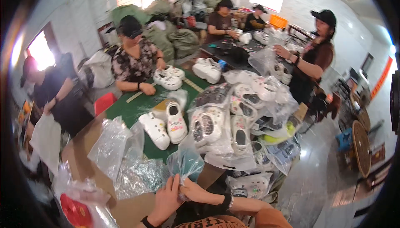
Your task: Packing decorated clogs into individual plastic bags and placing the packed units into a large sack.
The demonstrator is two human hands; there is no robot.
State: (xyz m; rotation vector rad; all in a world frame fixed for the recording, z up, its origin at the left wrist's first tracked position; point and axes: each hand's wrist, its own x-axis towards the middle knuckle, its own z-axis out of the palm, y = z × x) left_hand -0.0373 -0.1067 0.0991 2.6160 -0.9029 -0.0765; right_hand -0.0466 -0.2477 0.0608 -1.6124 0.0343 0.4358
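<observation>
Close to my body, my left hand (166,195) and my right hand (196,191) come together, fingers closed on a clear plastic bag (185,164). The bag is gathered at my fingers and puffs out away from me. What lies inside it, if anything, I cannot make out. Just beyond it, a pair of white clogs with small coloured charms stands unwrapped on the green mat: a left clog (154,130) and a right clog (177,122). Crumpled clear plastic bags (109,147) lie to the left of my hands.
Bagged white clogs (207,129) are heaped to the right. Across the green mat (125,110), a person handles white clogs (168,78) beside a ruler strip (194,85). Other people work at a dark table (227,51) and at far left. A red roll (76,211) sits lower left.
</observation>
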